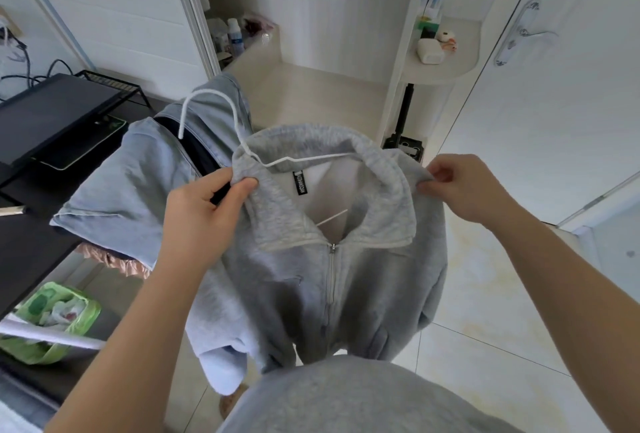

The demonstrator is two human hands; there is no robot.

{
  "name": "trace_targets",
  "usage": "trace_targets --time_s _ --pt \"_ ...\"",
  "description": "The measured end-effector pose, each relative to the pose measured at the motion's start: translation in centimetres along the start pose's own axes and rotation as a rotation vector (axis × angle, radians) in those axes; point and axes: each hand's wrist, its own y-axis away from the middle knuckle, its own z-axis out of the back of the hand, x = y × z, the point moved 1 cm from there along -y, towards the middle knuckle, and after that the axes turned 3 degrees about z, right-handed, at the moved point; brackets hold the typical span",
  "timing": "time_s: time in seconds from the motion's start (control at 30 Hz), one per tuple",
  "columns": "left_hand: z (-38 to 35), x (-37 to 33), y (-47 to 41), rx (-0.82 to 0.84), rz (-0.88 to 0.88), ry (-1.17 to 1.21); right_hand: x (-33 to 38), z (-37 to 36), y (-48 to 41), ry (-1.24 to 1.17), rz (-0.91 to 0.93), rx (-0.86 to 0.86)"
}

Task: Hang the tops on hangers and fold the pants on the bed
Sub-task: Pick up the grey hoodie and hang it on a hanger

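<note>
Hands pinch a grey zip jacket (346, 259) by its collar. Left hand (204, 204) and right hand (464, 187) each grip a corner. White hanger (239, 142) sits inside the neck.

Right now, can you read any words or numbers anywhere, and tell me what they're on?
Neck label inside the grey zip jacket: white letters on black, printed sideways, too blurred to read for sure.
Bottles on the wardrobe ledge: labels too small to read.
Boxes on the rounded shelf: print too small to read.
Green wipes pack in the bin: no letters readable.
Nothing else shows any writing.
</note>
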Motion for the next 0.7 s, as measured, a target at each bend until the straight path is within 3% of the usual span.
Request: trace_targets --time_s 0.1,0.17,0.27,0.43,0.53,0.7 --pt "0.2 0.4 -0.7 0.013 -0.057 -0.197 1.0 0.3 1.4 -0.188 0.113 -0.252" --pt "0.2 0.6 -0.6 -0.002 -0.063 -0.208 1.3 0.3 2.4 -0.258 0.238 -0.181" --pt "-0.4 0.4 0.3 -0.034 -0.014 0.014 0.6 -0.5 3.4 -0.161 0.313 0.055" --pt "-2.4 -1.2 1.1 0.146 -0.05 0.16 0.9 -1.3 2.6 -0.239 0.264 -0.042" --pt "-2.5 -1.8 0.4 0.204 -0.049 0.163 1.1 -1.5 2.0 -0.021 0.347 0.026" --pt "-2.1 -2.9 -1.3 0.33 -0.128 0.039 2.6 -2.5 3.0 0.057 0.374 0.18"
